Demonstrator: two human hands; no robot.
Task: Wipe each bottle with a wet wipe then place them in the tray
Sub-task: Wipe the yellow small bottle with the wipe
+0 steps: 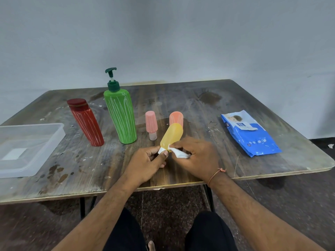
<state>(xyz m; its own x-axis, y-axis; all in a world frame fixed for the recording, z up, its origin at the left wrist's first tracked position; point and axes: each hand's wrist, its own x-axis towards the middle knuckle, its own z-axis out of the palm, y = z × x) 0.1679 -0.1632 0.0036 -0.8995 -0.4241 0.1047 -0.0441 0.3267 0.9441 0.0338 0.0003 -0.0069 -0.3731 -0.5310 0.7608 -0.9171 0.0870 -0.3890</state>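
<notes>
My left hand (146, 163) grips the white cap end of a small yellow bottle (172, 135), tilted up and away over the table's front middle. My right hand (197, 156) pinches a white wet wipe (179, 153) against the bottle's lower part. Behind them stand a pink bottle (152, 125) and an orange bottle (176, 117), the orange one partly hidden by the yellow one. A tall green pump bottle (120, 113) and a red bottle (86, 122) stand further left. The clear plastic tray (45, 142) lies at the table's left edge.
A blue pack of wet wipes (250, 134) lies on the right side of the worn wooden table (90, 169). A white patch shows in the tray's bottom. A wall stands close behind the table. My knees are under the front edge.
</notes>
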